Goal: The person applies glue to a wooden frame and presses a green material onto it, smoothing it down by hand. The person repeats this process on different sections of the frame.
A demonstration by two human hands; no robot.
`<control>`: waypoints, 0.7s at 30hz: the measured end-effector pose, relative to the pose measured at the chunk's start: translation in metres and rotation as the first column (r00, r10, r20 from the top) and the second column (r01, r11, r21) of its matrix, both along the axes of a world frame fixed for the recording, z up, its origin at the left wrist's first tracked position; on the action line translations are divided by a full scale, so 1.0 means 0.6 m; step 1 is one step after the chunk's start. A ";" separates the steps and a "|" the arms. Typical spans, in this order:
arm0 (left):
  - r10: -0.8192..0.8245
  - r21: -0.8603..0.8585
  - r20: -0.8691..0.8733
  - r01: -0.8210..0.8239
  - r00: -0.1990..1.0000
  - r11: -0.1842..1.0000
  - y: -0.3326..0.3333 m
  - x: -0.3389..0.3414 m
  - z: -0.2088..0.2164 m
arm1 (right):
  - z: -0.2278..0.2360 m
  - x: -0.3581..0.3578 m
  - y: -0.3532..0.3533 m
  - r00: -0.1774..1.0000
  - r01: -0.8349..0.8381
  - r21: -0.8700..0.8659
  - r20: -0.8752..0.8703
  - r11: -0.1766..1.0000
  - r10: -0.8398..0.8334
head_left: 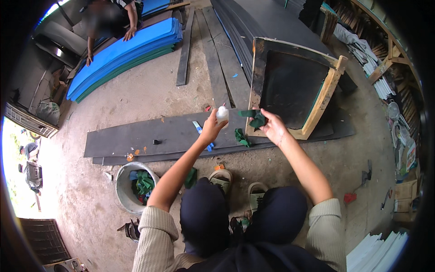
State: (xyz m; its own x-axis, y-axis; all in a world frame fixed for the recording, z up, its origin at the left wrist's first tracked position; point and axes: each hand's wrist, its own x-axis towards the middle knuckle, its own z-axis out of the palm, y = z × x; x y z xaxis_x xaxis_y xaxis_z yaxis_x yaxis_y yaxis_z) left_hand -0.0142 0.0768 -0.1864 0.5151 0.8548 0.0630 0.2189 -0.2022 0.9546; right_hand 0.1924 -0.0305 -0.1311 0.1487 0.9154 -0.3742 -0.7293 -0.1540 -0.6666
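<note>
My left hand (210, 129) is closed around a small white squeeze bottle (222, 115), held up over the dark sheets (122, 136). Level with it, my right hand (274, 128) grips a dark green scrap of sheet or cloth (258, 119), one strip of which sticks out toward the bottle. The bottle and the scrap are apart. Another crumpled green scrap (242, 137) lies below, on the dark sheets. Beside my left wrist is a slim blue and white object (197, 127), partly hidden, its kind unclear.
A wooden frame with a dark panel (322, 102) leans just beyond my right hand. A bucket (118, 188) of green and blue scraps stands at left. Farther off, another person's hands (130, 34) rest on stacked blue sheets (131, 47). Long dark boards (213, 54) lie ahead.
</note>
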 end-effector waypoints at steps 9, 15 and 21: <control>-0.116 -0.143 -0.066 0.105 0.991 0.984 -0.011 0.009 -0.202 | -0.148 0.006 -0.018 0.990 0.084 -0.135 -0.098 0.987 -0.098; -0.156 0.071 -0.137 0.167 0.978 0.983 -0.003 0.022 -0.154 | -0.125 0.060 -0.045 0.977 0.212 -0.095 0.017 0.973 -0.212; -0.061 0.367 0.055 0.036 0.997 0.930 0.028 0.069 -0.033 | -0.040 0.157 -0.028 0.483 0.829 0.164 0.271 0.535 -0.832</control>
State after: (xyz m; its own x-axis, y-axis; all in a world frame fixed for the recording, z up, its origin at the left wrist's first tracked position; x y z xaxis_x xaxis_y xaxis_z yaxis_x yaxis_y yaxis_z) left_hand 0.0275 0.0936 -0.2064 0.5396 0.7405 0.4006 0.1405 -0.5483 0.8244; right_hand 0.2866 -0.0472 -0.1551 0.9359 0.3114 -0.1647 -0.2928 0.4277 -0.8552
